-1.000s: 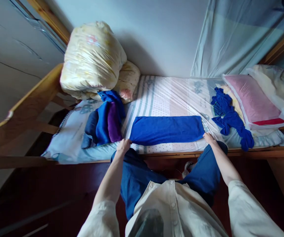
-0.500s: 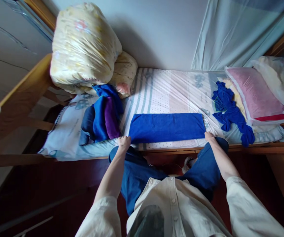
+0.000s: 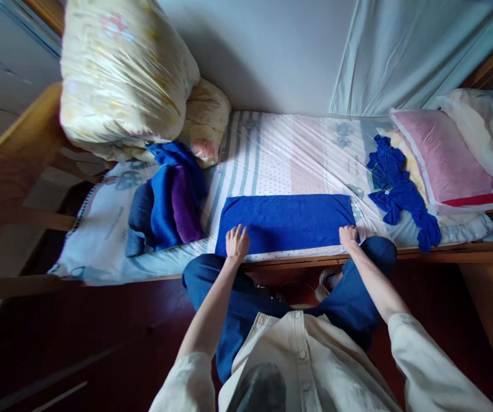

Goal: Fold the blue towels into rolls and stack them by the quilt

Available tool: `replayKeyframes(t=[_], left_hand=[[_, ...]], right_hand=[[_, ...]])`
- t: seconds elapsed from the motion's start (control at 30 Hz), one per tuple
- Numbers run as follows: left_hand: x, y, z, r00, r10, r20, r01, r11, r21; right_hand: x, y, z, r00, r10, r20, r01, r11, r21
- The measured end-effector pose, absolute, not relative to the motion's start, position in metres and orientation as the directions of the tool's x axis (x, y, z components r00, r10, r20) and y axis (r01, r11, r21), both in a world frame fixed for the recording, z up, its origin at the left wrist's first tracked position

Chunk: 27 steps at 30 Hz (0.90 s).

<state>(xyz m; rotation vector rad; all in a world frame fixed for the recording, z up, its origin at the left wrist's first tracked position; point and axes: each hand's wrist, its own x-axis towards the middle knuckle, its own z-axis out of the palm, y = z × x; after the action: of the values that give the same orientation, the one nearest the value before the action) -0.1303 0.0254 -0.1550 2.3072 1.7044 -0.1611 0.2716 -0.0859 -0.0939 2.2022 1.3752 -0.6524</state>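
A blue towel (image 3: 289, 220) lies flat as a long rectangle along the near edge of the bed. My left hand (image 3: 237, 243) rests over its near left part, fingers apart and holding nothing. At the near right corner, my right hand (image 3: 348, 235) is closed, its fingers curled on the towel's edge. Left of the towel, rolled cloths lie side by side: a purple one (image 3: 185, 206), a blue one (image 3: 163, 209) and a dark blue one (image 3: 140, 214). A crumpled blue cloth (image 3: 394, 183) lies to the right.
The bed's patterned sheet (image 3: 289, 154) stretches to the wall. A large cream quilt bundle (image 3: 126, 80) stands at the back left, beside the wooden bed end (image 3: 19, 137). A pink pillow (image 3: 448, 154) is at the right. A pale curtain (image 3: 384, 57) hangs behind.
My left hand has let go of the towel's left corner and moved right, its fingers spreading. My right hand has shifted slightly left along the near edge. The view has tilted a little.
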Motion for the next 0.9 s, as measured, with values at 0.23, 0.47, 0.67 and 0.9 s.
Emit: replayKeyframes(t=[0.23,0.47,0.67,0.9], left_hand=[[-0.07,-0.021,-0.211,0.088,0.987,-0.138,0.922,-0.028,0.387],[-0.095,-0.032,-0.258,0.163,0.955,-0.25,0.923,-0.058,0.381],[-0.089,-0.035,-0.243,0.164,0.933,-0.319,0.943,-0.054,0.329],[-0.086,-0.035,-0.24,0.102,0.971,-0.218,0.919,-0.008,0.393]], right_hand=[[0.143,-0.052,-0.143,0.086,0.965,-0.248,0.875,-0.192,-0.445],[0.052,-0.02,-0.195,-0.091,0.991,-0.097,0.792,0.013,-0.611],[0.09,-0.02,-0.211,-0.201,0.968,-0.148,0.808,0.079,-0.584],[0.174,-0.041,-0.211,-0.05,0.987,-0.155,0.875,-0.032,-0.483]])
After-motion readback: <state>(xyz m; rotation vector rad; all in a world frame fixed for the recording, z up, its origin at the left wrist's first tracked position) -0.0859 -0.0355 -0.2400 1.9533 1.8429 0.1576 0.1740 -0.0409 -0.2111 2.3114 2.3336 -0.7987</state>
